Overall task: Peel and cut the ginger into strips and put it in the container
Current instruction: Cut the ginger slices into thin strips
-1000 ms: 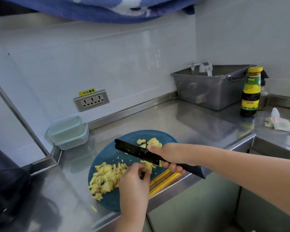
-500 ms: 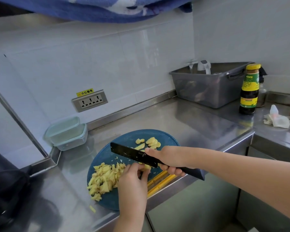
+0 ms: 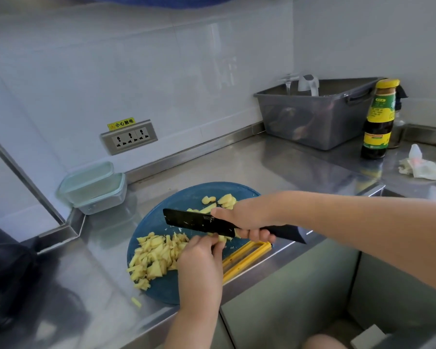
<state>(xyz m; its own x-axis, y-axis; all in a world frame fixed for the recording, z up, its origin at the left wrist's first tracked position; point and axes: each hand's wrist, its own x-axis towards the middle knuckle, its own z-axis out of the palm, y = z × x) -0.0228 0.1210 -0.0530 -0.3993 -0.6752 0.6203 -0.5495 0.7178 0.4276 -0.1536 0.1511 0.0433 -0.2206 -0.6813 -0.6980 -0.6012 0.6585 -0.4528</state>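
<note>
The knife [image 3: 199, 222] lies left to right, tip pointing left, its handle gripped by the right hand [image 3: 244, 220]. The left hand [image 3: 199, 260] pinches a ginger piece [image 3: 222, 238] under the blade. Cut ginger [image 3: 156, 258] is heaped on the board [image 3: 161, 222]. The lidded container [image 3: 96, 190] stands behind on the tabletop [image 3: 262, 167], contents unclear.

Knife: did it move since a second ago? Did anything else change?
The knife, gripped by the right hand, slid a little left across the board, towards the cut pile. Nothing was picked up or let go: the left hand still holds the ginger piece under the blade. The pile and the container stayed put.
</note>
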